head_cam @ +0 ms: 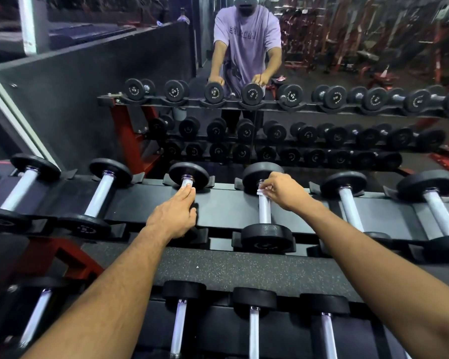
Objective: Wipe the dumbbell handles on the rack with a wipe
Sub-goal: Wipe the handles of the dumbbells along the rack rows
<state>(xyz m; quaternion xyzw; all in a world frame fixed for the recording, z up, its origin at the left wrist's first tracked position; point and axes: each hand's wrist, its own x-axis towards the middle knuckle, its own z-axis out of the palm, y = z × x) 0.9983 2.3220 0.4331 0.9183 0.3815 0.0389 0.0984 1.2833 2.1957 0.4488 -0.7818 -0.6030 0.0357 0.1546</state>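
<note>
Head view: both hands (173,216) (283,189) grip neighbouring dumbbell handles (264,211).

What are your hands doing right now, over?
Left hand gripping third dumbbell's handle. Right hand pinching wipe on fourth dumbbell's handle. Nothing in the way.

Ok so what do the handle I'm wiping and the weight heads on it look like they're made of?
The handle looks like bare polished metal, probably chromed steel: it is pale and shines with reflected light. The heads look like rubber or a matte coating over metal: dull black, barely glossy. The wipe in the right hand looks thin and white.
</note>
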